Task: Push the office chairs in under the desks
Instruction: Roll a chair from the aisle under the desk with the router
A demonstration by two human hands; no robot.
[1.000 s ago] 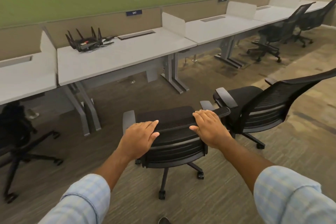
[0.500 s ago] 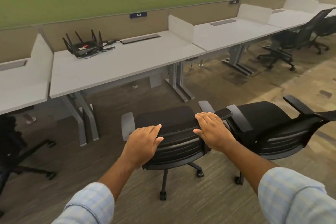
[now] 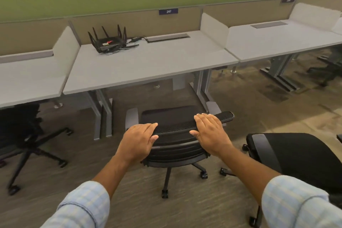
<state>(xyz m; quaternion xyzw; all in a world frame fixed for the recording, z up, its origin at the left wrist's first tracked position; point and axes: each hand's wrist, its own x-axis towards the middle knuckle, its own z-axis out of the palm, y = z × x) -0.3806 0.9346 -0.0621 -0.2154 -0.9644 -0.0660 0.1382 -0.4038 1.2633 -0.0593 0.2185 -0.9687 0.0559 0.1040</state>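
Note:
A black mesh office chair (image 3: 175, 116) stands on the carpet facing the grey desk (image 3: 148, 65) marked 247, its seat front near the desk edge. My left hand (image 3: 138, 140) rests on the top rail of its backrest at the left, fingers over the rail. Over the right part of that rail lies my right hand (image 3: 209, 131). A second black chair (image 3: 296, 155) stands at the right, close beside my right forearm. At the left a third black chair (image 3: 24, 131) sits partly under the neighbouring desk (image 3: 31, 77).
A black router with antennas (image 3: 109, 42) and cables sits at the back of desk 247. Grey steel desk legs (image 3: 103, 114) flank the knee space. Another desk (image 3: 281, 42) extends right, with a dark chair (image 3: 331, 68) under it.
The chair under my hands has rolled closer to desk 247 and I have stepped forward. The second chair has dropped to the lower right of the view.

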